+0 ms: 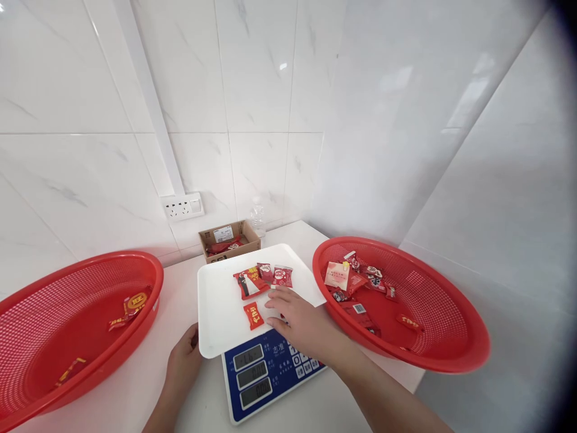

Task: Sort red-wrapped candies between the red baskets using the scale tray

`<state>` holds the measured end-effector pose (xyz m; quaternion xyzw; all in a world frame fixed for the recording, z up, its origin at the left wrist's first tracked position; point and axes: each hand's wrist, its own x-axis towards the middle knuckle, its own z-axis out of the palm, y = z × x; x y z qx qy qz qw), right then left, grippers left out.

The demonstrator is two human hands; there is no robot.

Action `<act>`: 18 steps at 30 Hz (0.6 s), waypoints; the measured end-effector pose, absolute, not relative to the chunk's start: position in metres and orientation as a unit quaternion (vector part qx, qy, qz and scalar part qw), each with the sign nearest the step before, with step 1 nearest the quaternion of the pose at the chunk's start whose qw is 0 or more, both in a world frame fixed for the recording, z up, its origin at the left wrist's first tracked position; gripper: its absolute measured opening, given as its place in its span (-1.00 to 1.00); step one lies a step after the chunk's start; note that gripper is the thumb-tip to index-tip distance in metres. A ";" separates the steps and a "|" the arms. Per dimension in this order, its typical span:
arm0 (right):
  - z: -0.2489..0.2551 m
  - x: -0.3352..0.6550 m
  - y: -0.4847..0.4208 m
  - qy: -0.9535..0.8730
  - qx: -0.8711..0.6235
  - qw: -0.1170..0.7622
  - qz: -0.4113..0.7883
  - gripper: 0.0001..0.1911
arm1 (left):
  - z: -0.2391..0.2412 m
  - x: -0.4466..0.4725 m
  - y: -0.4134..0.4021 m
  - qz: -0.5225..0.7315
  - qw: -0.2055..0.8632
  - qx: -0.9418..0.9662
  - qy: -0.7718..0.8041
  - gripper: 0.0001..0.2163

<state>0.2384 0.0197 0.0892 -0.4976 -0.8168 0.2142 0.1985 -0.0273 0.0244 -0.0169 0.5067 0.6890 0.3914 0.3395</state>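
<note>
A white tray (216,300) sits on a blue-faced scale (265,376). On the tray lie several red candy packets: a larger one (249,282), two small ones (283,276) behind it, and a small one (253,316) in front. My right hand (300,322) rests palm down on the tray's right front part, fingers spread and pointing left, fingertips beside the packets; a bit of red shows under it. My left hand (184,364) touches the tray's left front edge, fingers curled against it.
A red mesh basket (451,355) at right holds several red packets. Another red basket (45,313) at left holds a few packets. A small cardboard box (229,239) and a clear plastic bottle (258,216) stand by the tiled wall, under a socket (183,207).
</note>
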 end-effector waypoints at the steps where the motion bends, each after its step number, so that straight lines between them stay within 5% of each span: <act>1: 0.091 0.235 0.021 -0.819 -0.493 0.199 0.213 -0.65 | -0.017 -0.027 0.025 0.392 0.340 0.505 0.690 -0.57; 9: 0.089 0.201 0.047 -0.846 -0.474 0.139 0.203 -0.38 | -0.026 -0.031 0.028 0.409 0.358 0.514 0.664 -0.55; 18: 0.083 0.217 0.041 -0.841 -0.437 0.224 0.226 -0.63 | -0.023 -0.030 0.027 0.398 0.355 0.513 0.672 -0.56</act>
